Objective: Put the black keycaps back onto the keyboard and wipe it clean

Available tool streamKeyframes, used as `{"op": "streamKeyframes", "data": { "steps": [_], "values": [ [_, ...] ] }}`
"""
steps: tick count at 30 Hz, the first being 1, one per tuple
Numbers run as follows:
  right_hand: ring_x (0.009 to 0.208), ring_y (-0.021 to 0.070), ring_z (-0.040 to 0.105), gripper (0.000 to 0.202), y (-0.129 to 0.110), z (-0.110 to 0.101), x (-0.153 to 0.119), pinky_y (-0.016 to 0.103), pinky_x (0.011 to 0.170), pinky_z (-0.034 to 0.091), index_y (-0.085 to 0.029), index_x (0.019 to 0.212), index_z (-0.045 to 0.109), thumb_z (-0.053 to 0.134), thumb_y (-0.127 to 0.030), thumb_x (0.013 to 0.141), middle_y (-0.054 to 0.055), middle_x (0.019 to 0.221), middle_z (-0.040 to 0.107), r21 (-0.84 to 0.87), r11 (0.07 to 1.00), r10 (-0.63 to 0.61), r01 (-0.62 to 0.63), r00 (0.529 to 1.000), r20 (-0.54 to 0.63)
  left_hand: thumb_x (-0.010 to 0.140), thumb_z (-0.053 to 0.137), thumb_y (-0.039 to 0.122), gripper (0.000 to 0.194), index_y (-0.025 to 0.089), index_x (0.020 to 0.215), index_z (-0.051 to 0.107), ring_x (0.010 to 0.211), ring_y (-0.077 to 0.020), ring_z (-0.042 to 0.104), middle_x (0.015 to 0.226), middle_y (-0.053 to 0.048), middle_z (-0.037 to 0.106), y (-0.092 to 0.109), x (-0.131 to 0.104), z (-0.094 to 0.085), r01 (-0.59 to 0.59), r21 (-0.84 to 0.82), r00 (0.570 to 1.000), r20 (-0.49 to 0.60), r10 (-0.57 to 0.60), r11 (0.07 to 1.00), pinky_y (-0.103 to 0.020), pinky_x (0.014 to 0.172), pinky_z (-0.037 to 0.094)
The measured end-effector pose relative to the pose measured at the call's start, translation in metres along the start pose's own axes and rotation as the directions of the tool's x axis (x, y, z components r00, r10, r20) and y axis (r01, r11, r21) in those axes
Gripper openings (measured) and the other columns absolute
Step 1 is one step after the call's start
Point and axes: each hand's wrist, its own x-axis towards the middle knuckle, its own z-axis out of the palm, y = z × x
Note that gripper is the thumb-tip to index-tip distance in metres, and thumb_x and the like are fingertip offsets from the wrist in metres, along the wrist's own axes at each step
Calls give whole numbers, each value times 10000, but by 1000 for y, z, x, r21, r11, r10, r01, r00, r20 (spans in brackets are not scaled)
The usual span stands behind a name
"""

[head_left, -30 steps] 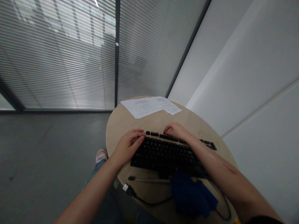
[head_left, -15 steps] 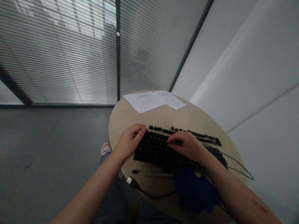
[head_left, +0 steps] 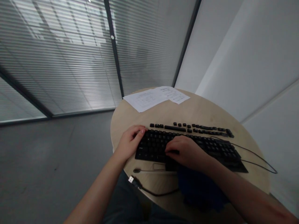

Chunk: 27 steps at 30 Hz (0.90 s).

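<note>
A black keyboard (head_left: 151, 146) lies across the round table. My left hand (head_left: 129, 142) is closed around its far left corner, thumb along the top edge and fingers curled behind. Over the middle of the keys, near its front rows, my right hand (head_left: 184, 151) has thumb and fingers drawn together; whatever is between them is hidden. Loose black keycaps (head_left: 175, 128) stand in rows just behind the keyboard, a long bar-shaped one among them. In front lies a thin rod with a dark tip (head_left: 137, 170), beside a wire loop (head_left: 158, 165).
A cable with a USB plug (head_left: 131, 179) runs along the table's near edge. Dark blue cloth (head_left: 198, 189) lies under my right forearm. Printed papers (head_left: 147, 99) sit at the far side of the table (head_left: 203, 109). A thin cord (head_left: 261, 158) loops at the right.
My right hand has moved slightly nearer over the keyboard, toward its front rows. My left hand keeps its place on the corner. The view has tilted and shifted a little.
</note>
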Motion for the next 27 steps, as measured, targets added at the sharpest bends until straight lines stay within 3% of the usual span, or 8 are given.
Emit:
{"op": "streamKeyframes", "data": {
  "steps": [15, 19, 27],
  "values": [
    [874, 201, 689, 128, -2, 2, 0, 348, 872, 496, -233, 873, 817, 708, -169, 887, 17, 919, 800, -3, 1000, -5, 5, 1000, -4, 956, 519, 514, 358, 228, 966, 734, 1063, -258, 686, 1123, -74, 758, 3, -1, 0, 15, 21, 999, 28, -16, 1000, -460, 1005, 536],
    [892, 216, 645, 107, -5, -1, -2, 352, 839, 474, -241, 875, 829, 724, -235, 895, 42, 904, 756, -59, 998, 19, -19, 1000, -4, 957, 516, 524, 362, 234, 968, 733, 1052, -258, 688, 1116, -72, 759, 2, 0, 0, 10, 29, 1000, 24, -11, 1000, -464, 991, 542],
    [879, 199, 659, 185, -12, -13, -2, 308, 759, 448, -260, 1008, 830, 663, -316, 953, 44, 895, 747, -90, 989, 130, -117, 980, 151, 955, 510, 506, 354, 231, 967, 733, 1045, -262, 690, 1096, -74, 761, 1, 1, 3, 0, 81, 999, 39, -3, 997, -459, 1009, 526]
  ]
}}
